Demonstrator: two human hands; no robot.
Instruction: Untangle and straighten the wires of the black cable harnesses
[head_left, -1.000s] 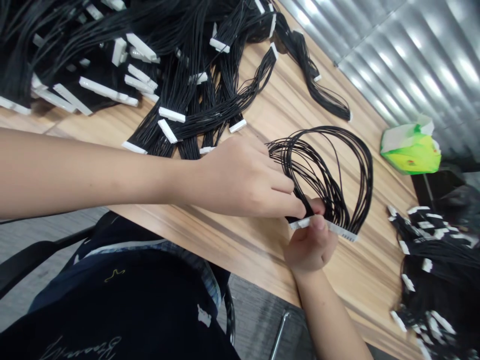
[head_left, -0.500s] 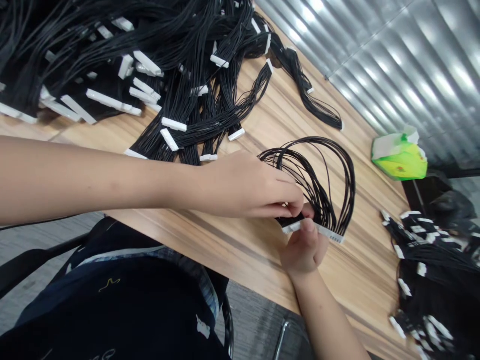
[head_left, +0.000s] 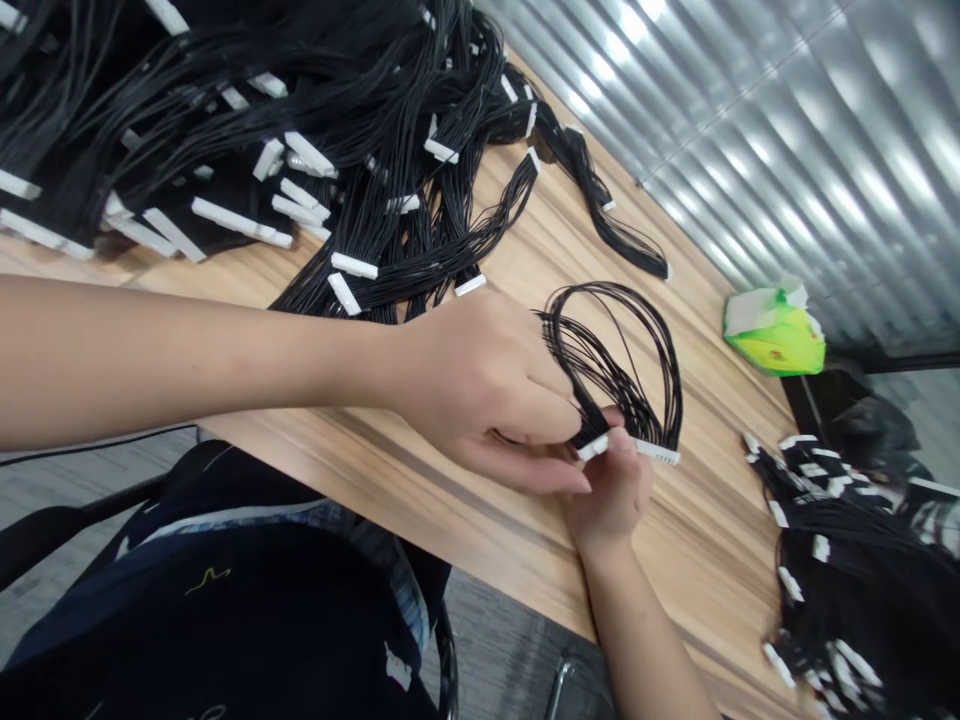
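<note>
The right hand [head_left: 611,500] pinches white plastic connectors [head_left: 657,453] on looped black wires [head_left: 637,403]; whether the left hand [head_left: 495,390] grips is hidden, unclear. Wood-grained desk [head_left: 375,470] shows along its near edge.

Below the left hand [head_left: 487,385], a navy garment [head_left: 255,640] bears a yellow squiggle [head_left: 208,579], white patch [head_left: 398,667] and blue plaid edging [head_left: 409,585]; forearms [head_left: 202,362] bare.
</note>
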